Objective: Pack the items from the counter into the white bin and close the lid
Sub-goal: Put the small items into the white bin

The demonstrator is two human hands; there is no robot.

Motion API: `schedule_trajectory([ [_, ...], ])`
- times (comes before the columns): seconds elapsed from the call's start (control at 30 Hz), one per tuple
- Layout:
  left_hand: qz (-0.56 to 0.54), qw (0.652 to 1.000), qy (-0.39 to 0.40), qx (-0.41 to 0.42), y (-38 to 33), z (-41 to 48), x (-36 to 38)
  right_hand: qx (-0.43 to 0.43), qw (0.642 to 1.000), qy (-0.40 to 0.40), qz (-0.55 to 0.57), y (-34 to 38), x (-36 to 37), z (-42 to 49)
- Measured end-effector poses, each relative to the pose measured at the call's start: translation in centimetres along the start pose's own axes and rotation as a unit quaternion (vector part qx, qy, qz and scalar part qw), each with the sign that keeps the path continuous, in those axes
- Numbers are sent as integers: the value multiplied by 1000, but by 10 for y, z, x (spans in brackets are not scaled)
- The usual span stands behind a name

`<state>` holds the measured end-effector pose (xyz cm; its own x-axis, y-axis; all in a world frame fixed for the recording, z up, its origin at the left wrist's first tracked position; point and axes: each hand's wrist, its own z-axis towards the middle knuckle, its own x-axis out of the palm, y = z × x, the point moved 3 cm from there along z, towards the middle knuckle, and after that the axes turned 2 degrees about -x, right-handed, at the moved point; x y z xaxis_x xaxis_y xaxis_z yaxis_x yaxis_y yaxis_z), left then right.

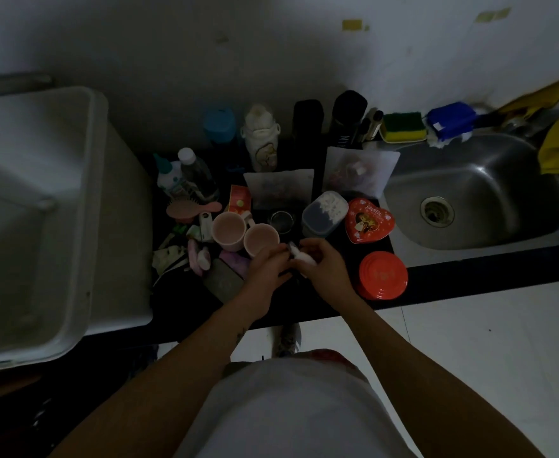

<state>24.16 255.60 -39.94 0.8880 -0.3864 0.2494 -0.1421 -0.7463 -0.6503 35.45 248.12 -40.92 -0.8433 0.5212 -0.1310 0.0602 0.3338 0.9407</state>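
Near the front edge of the desk [443, 280], our left hand [267, 264] and right hand [325, 266] both pinch a small white item [299, 256], just beside a pink mug [261, 239]. The white bin [85, 206] stands open at the desk's left end.

We look down in dim light at a black counter [453, 279]. Our left hand [268, 263] and right hand [325, 263] meet near its front edge, fingers curled around a small white object [299, 256] held between them. Just behind the hands stand a pink mug [227, 231] and a second pink mug [261, 241], side by side and touching. To their right sit a clear plastic box with white contents [324, 213], a red heart-shaped tin [368, 220] and, nearer us, a round red tin [383, 275]. A pink hairbrush [192, 209] lies left of the mugs among small bottles and tubes. A large open white plastic bin [83, 200] fills the left side. A stainless steel sink [489, 180] lies to the right, with a yellow and green sponge [402, 127] behind it.
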Motion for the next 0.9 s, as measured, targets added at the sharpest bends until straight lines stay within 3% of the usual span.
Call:
schedule_trajectory([
  [0.33,-25,997,-50,48,-23,-14,-26,-70,994,87,-9,37,29,1],
  [0.6,-69,988,-104,87,-37,-33,-82,-62,991,118,25,41,68,1],
  [0.9,-54,984,-169,28,-11,-32,-130,-22,977,144,-156,-12,86,-10],
])
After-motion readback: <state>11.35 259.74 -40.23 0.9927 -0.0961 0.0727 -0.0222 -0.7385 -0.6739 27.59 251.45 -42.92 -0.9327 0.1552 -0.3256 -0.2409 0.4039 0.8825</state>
